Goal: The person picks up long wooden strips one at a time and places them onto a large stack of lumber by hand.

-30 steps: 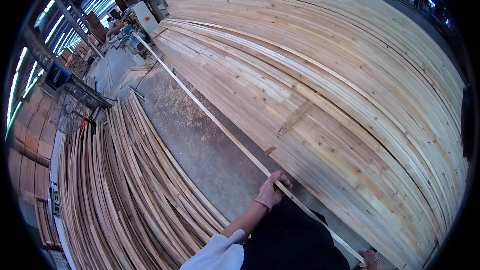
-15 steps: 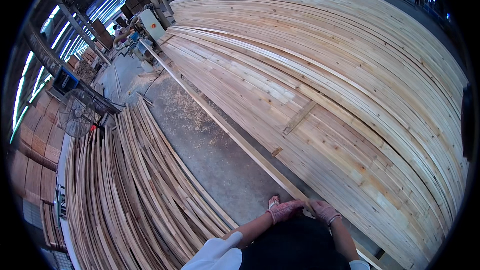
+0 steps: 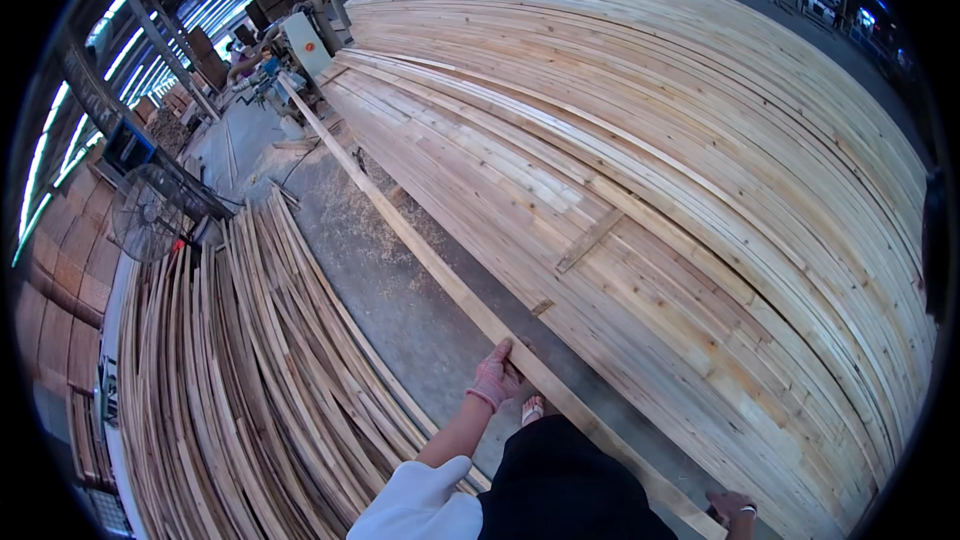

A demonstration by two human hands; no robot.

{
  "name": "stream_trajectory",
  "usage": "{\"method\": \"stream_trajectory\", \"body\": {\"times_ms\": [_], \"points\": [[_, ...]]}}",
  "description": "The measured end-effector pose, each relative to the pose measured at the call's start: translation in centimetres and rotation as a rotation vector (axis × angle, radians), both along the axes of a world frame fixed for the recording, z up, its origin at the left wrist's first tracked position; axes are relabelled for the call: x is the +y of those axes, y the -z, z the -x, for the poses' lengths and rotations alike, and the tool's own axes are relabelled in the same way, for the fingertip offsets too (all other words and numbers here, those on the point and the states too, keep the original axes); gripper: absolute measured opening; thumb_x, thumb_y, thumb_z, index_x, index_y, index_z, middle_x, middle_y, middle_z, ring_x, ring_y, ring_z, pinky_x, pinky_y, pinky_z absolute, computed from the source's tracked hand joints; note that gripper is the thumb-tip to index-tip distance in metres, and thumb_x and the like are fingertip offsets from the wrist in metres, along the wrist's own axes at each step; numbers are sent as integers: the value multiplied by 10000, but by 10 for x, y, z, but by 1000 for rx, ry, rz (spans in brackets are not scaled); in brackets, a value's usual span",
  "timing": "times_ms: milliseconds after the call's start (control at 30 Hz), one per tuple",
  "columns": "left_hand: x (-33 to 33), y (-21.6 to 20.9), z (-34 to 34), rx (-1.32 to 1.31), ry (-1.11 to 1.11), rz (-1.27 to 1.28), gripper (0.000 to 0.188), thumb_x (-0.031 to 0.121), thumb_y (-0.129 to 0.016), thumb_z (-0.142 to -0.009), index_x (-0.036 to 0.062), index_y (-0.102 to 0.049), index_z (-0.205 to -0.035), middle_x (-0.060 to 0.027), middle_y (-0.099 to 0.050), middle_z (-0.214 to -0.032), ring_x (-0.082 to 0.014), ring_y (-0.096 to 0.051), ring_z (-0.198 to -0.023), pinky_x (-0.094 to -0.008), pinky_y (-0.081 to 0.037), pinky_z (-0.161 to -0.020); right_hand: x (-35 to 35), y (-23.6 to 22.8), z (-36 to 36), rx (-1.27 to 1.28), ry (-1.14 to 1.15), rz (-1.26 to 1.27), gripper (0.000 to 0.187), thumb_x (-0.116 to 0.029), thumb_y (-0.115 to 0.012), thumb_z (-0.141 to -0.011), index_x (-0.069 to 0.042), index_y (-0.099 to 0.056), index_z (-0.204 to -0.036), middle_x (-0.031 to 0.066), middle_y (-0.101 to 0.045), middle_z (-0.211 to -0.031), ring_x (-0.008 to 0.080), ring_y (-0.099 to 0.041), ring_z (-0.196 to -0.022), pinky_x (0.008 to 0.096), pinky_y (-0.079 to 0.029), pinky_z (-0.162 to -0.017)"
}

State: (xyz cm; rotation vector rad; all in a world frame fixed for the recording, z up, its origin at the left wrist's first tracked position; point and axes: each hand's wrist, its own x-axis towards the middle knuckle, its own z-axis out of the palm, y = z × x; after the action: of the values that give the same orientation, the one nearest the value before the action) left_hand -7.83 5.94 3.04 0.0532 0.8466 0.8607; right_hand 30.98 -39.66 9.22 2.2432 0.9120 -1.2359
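Observation:
A long, narrow wooden strip runs diagonally from the machine in the far left to the lower right beside my body. My left hand, in a pinkish work glove, grips its left edge, with part of the fingers hidden beneath the wood. Further back, my right hand is just right of the strip's near end. Its fingers look spread, with a dark gap between fingers and thumb, and no wood shows in them.
A broad stack of pale boards fills the right side. Many thin strips lie piled at left, by a standing fan. Sawdust covers part of the floor. Another person is by the far machine.
My hands have parted: the left has slid forward along the strip, and the right has moved back to the lower right. More of the strip's broad face shows now.

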Motion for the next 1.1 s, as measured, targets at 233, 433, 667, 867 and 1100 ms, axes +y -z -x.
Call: {"method": "stream_trajectory", "body": {"times_ms": [233,433,667,867,1100], "points": [[-85,-6,-34,-141,564,-52,344,325,-593,-935,62,-615,-1156,-110,-651,-1109,-259,-621,-1063,-442,-515,-933,-50,-8,2,-32,198,-21,585,-605,-523,-841,-145,-670,-1171,215,-621,-1197,387,-582,-1114,452,-449,-943],[-113,-19,-54,27,794,-7,353,332,-686,-877,83,-625,-1119,-82,-653,-1103,-226,-627,-1062,-402,-532,-904,-122,-5,-32,-314,322,-242,532,-545,-543,-870,-135,-660,-1188,132,-688,-1075,406,-652,-856,493,-505,-798],[-86,-41,-58,10,1252,-303,597,517,-549,-920,124,-498,-1367,-3,-569,-1322,-200,-545,-1184,-331,-467,-952,-208,-26,-52,-603,437,-185,505,-510,-557,-878,-134,-648,-1202,126,-689,-1033,409,-640,-804,501,-505,-767],[-67,-76,-45,399,1157,-778,404,316,-718,-870,1,-647,-1113,-71,-686,-1046,-199,-654,-963,-333,-525,-872,-228,-44,-40,-746,397,-159,483,-480,-570,-885,-133,-638,-1214,120,-689,-997,411,-629,-759,507,-505,-740],[8,-82,-24,40,1020,-448,477,413,-624,-914,31,-601,-1199,-88,-661,-1118,-219,-641,-999,-346,-514,-898,-178,-32,-31,-990,-133,-426,460,-445,-584,-893,-132,-626,-1228,114,-690,-955,414,-617,-706,515,-506,-709]]}}
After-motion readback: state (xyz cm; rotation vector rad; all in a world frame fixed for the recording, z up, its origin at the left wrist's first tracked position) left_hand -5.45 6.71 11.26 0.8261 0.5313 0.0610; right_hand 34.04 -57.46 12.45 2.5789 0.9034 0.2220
